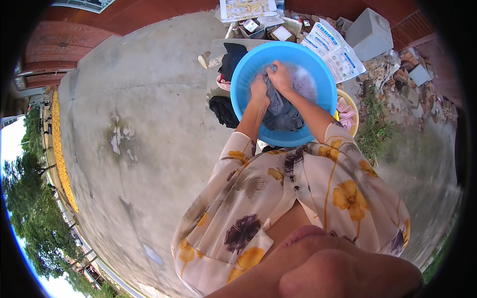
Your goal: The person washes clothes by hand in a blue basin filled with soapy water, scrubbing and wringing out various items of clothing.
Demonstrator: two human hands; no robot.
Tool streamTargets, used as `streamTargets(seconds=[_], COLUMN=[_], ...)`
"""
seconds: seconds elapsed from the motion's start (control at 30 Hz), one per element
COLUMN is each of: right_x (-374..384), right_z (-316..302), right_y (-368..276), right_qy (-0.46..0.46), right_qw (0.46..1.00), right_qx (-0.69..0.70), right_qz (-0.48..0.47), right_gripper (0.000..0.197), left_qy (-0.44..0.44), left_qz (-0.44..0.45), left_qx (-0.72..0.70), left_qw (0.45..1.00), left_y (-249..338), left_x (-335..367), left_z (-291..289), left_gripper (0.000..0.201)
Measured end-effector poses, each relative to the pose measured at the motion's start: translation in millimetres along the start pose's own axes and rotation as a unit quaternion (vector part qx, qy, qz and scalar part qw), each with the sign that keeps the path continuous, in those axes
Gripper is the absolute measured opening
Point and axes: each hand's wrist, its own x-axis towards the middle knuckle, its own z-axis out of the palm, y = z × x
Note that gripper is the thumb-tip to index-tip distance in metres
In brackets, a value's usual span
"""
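Note:
A wide blue basin [242, 107] stands in front of me with soapy water [304, 82] showing on its right side. In it lies a wet dark grey cloth [284, 116], bunched up; what kind of garment it is I cannot tell. My right hand [279, 77] grips the cloth near its top, the fingers curled round a fold. Beside it, on the left, my left hand [259, 90] is closed against the same cloth, its fingertips partly hidden. Both hands are inside the rim, close together.
Dark clothes [224, 111] and a black cloth [232, 60] lie left of the basin. A pale yellow basin [355, 124] with pink cloth [346, 113] stands at its right. Behind are a printed sheet [334, 52], a grey block [370, 34], boxes and brick rubble [410, 92]. Concrete ground [159, 99] spreads left.

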Motion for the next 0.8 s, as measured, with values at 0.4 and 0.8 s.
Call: streamTargets(seconds=[0.4,0.8], right_x=[20,22], right_z=[16,-8], right_y=[29,32], right_qy=[-0.077,-0.138], right_qw=[0.99,0.972], right_qx=[-0.095,-0.186], right_qz=[0.07,-0.046], right_gripper=[0.061,0.045], left_qy=[-0.025,0.015], left_qz=[0.003,-0.092], left_qx=[-0.111,-0.1], left_qw=[0.993,0.991], left_y=[29,9], left_x=[-18,18], left_z=[-18,-40], left_gripper=[0.033,0.033])
